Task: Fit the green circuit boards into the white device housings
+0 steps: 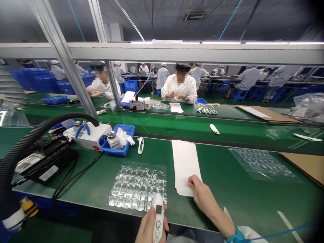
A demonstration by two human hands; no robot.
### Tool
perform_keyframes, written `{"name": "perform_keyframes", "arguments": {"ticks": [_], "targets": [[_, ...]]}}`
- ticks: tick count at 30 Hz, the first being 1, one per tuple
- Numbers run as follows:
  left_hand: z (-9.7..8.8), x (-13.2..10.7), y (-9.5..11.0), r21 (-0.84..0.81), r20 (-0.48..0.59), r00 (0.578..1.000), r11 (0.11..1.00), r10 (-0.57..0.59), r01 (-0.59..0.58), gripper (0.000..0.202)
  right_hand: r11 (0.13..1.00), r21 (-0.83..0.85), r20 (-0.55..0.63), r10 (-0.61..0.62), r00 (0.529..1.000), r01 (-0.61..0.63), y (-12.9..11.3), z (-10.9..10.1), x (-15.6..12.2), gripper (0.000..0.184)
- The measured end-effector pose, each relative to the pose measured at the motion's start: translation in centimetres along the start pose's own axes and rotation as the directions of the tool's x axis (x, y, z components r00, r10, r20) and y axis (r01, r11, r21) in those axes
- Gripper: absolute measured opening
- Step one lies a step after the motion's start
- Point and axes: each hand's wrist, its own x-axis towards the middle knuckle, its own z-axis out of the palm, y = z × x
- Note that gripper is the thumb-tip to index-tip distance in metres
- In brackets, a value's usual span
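Gripping white device, marks illegible, in L hand, R hand touching paper stack.

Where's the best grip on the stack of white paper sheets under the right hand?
Take the near end of the stack of white paper sheets, coming from your side with the right hand. The stack lies flat and long, pointing toward you, and its sheets fan slightly along the edge. The fingertips already rest near that end, so pinch across top and bottom there.
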Motion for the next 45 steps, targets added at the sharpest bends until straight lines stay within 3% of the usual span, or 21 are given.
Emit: {"name": "perform_keyframes", "arguments": {"ticks": [4, 7, 12, 15, 19, 39, 45], "targets": [[-0.5, 0.5, 0.2, 0.038, 0.136, 0.99, 0.999, -0.042, 0.037, 0.068, 0.974, 0.202, -0.001, 0.108, 0.994, -0.106, -0.7, -1.0, 0.5, 0.013], [-0.7, 0.8, 0.3, -0.02, 0.175, 0.984, 0.999, -0.036, 0.04, 0.068, 0.903, 0.395, 0.085, 0.145, 0.986, -0.167, -4.0, -1.6, 0.3, 0.018], [-0.7, 0.8, 0.1, -0.083, 0.105, 0.994, 0.997, 0.011, -0.002, 0.071, 0.752, 0.627, 0.317, -0.007, 0.948, -0.204, -11.4, -1.3, -0.5, 0.02], [-0.6, 0.6, 0.1, -0.088, 0.046, 0.998, 0.996, 0.03, -0.025, 0.068, 0.765, 0.625, 0.341, -0.086, 0.936, -0.157, -13.7, -0.6, -0.4, 0.019], [-0.6, 0.2, 0.2, -0.091, 0.022, 0.998, 0.994, 0.065, -0.063, 0.062, 0.809, 0.578, 0.323, -0.109, 0.94, -0.105, -14.2, 0.3, 0.2, 0.019], [-1.3, 0.7, -0.5, -0.049, 0.056, 0.997, 0.998, 0.053, -0.05, 0.068, 0.769, 0.618, 0.373, -0.101, 0.922, -0.166, -13.7, 1.0, 0.4, 0.02], [-1.2, 0.4, -0.2, -0.003, 0.022, 0.999, 0.999, 0.041, -0.041, 0.067, 0.799, 0.586, 0.351, -0.098, 0.931, -0.137, -13.9, 0.8, 0.4, 0.019]]}}
